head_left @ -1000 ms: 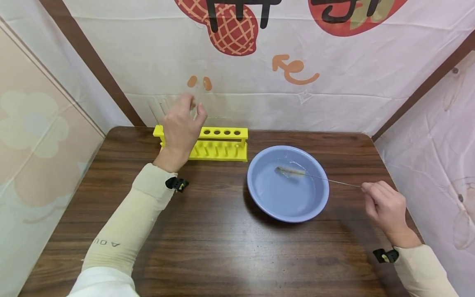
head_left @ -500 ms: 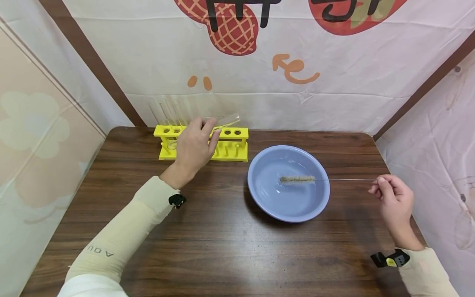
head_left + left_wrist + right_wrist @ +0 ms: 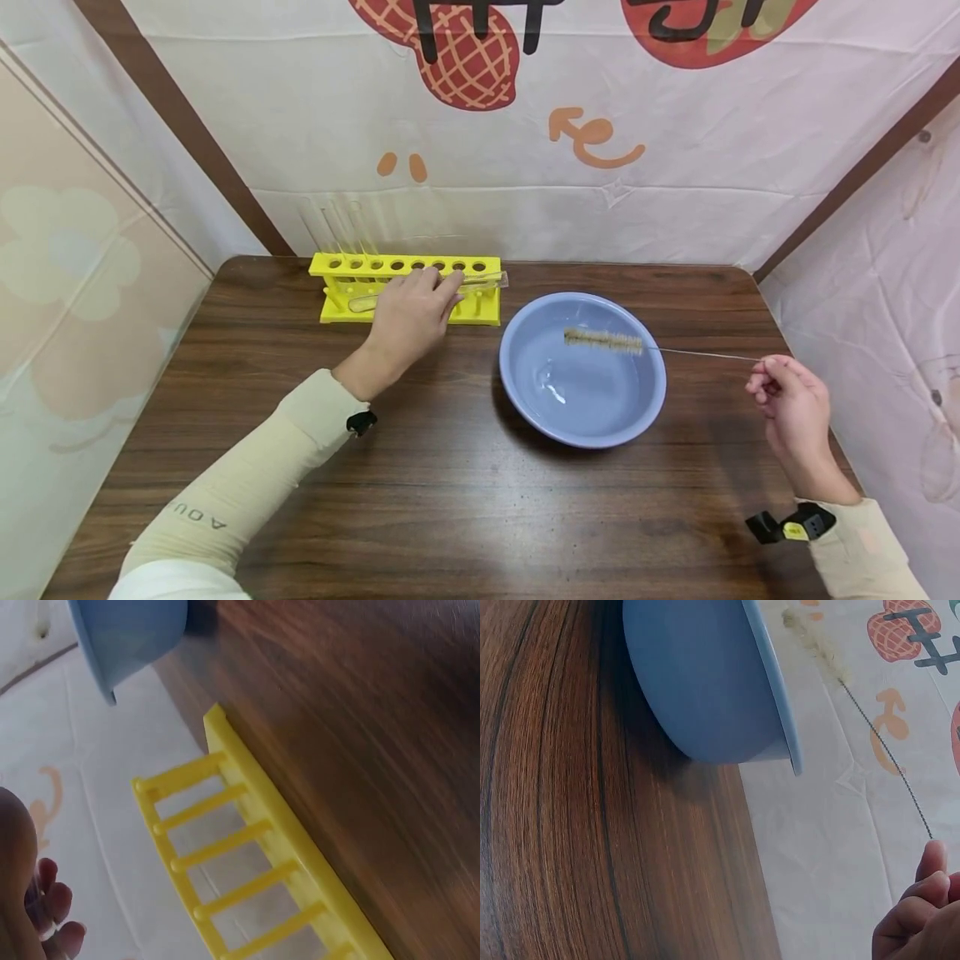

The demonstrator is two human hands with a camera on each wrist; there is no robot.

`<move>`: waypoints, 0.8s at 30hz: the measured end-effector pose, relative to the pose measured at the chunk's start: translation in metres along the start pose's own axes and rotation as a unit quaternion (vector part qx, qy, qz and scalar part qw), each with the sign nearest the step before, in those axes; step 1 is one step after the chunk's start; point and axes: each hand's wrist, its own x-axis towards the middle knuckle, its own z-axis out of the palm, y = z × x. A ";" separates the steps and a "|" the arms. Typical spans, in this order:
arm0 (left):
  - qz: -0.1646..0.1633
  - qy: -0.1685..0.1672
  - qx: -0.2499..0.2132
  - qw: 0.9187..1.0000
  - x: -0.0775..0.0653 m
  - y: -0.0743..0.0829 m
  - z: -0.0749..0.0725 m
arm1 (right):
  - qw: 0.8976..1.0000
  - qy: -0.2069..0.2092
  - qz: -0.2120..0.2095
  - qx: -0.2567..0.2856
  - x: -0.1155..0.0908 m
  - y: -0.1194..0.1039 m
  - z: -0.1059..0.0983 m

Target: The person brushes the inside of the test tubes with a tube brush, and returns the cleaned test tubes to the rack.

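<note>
My left hand (image 3: 411, 321) grips a clear glass test tube (image 3: 489, 283) that lies nearly level in front of the yellow test tube rack (image 3: 330, 265). Its open mouth points right, its rounded end left. Several other test tubes (image 3: 341, 227) lean in the rack's left holes. In the left wrist view the fingertips (image 3: 67, 937) curl round the glass beside the rack. My right hand (image 3: 798, 408) pinches the wire end of a test tube brush (image 3: 603, 340). Its bristles are above the blue basin (image 3: 517, 400), which holds water; in the right wrist view they show above the rim.
The basin stands on a dark wooden table (image 3: 450, 517), just right of the rack. A printed cloth (image 3: 675, 217) hangs along the table's back edge, with more cloth at both sides.
My left hand has lowered the test tube from above the rack and tipped it level, mouth to the right. The brush has come up out of the water in my right hand.
</note>
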 end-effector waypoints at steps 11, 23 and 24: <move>0.048 -0.054 0.023 0.997 -0.004 0.021 0.003 | 1.000 -0.008 0.016 0.014 0.001 0.000 -0.003; 0.082 -0.091 -0.003 0.992 -0.009 0.035 0.007 | 0.999 -0.033 0.008 0.024 0.002 0.002 0.006; 0.084 -0.090 -0.006 0.992 -0.009 0.036 0.007 | 0.999 -0.035 0.007 0.024 0.002 0.002 0.007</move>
